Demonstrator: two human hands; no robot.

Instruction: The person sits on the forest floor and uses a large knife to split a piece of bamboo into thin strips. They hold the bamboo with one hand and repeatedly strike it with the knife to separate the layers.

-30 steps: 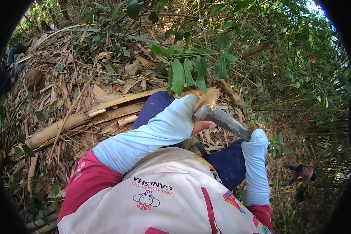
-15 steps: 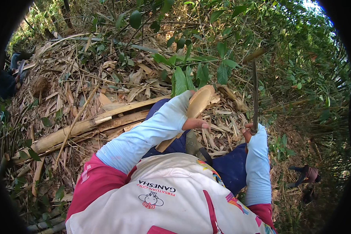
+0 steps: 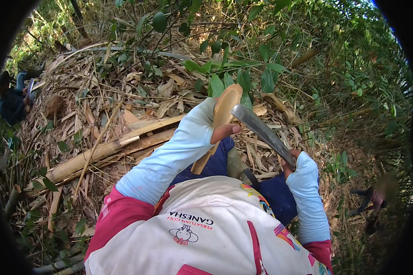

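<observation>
My left hand [image 3: 205, 120], in a pale blue sleeve that covers the palm, is closed around a pale wooden piece [image 3: 227, 103]. The piece has a broad rounded upper end and a narrow lower end that sticks out below my wrist. My thumb lies across its near side. In my right hand [image 3: 300, 166] is the handle of a machete [image 3: 265, 131], its dark blade slanting up and left. The blade's blunt tip is right beside the upper part of the wooden piece; whether they touch I cannot tell. My fingers hide most of the handle.
A long split bamboo pole [image 3: 110, 147] lies on the ground at left, among dry leaves and wood chips [image 3: 165, 94]. Leafy stems [image 3: 267, 78] hang just beyond my hands. A person [image 3: 13, 103] with a blade is at far left; another person [image 3: 376, 197] is at far right.
The machete has swung from upright down to the left, bringing its tip beside the wooden piece. My left hand and the piece have shifted slightly left and up.
</observation>
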